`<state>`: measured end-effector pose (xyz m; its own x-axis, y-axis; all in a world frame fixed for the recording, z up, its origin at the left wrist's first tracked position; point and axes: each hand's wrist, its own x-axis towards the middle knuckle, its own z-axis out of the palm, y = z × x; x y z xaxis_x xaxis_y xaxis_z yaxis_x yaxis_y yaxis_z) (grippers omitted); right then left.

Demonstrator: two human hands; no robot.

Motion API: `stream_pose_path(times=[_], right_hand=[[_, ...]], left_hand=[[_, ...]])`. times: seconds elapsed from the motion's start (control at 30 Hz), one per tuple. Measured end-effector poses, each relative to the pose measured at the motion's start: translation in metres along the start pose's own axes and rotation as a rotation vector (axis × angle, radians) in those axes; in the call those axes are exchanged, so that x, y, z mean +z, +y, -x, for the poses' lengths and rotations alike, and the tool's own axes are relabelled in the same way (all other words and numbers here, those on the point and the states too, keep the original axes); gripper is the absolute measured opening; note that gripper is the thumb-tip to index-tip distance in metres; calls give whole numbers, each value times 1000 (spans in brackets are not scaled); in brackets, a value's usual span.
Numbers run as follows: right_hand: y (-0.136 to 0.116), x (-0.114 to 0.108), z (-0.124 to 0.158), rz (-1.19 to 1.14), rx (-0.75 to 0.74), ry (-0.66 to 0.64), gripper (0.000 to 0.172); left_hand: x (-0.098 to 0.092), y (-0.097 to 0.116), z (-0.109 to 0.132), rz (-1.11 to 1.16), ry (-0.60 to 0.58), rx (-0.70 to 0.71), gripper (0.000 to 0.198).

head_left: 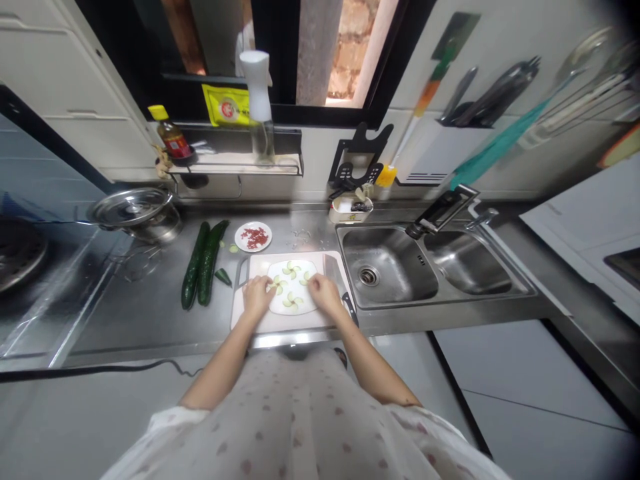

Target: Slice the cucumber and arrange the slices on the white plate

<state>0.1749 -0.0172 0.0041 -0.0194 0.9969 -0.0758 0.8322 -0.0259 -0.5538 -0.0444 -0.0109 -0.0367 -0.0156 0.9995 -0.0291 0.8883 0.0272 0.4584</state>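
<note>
A white plate [294, 311] sits on a pale cutting board [254, 265]. Thin pale-green cucumber slices [293, 302] are arranged on it in several pinwheel shapes. At the plate's left edge, my left hand [257, 297] has its fingers curled together beside the left pinwheel. My right hand [325, 294] is at the right edge, thumb and fingers drawn together by the slices there. Whether either hand grips a slice or the rim cannot be made out. A black-handled knife [349, 307] lies at the board's right side, just past my right wrist.
Two whole cucumbers [204, 263] and a cut cucumber end [223, 277] lie left of the board. Behind it stands a small plate of chopped red bits [254, 237]. A double sink [395, 267] is to the right; a lidded steel pot [150, 217] stands at the back left.
</note>
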Motion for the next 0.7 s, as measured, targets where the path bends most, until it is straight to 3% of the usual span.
stream_pose_path(times=[0.17, 0.37, 0.5, 0.7], right_hand=[[10, -10, 16, 44, 61, 40, 20], [22, -18, 39, 142, 133, 34, 26], [28, -14, 51, 147, 152, 1, 28], [22, -5, 50, 69, 232, -71, 39]], left_hand=[[-4, -5, 6, 38, 61, -30, 27], [-11, -25, 27, 102, 112, -39, 30], [-9, -30, 39, 119, 87, -61, 32], [-5, -20, 44, 120, 4, -94, 37]])
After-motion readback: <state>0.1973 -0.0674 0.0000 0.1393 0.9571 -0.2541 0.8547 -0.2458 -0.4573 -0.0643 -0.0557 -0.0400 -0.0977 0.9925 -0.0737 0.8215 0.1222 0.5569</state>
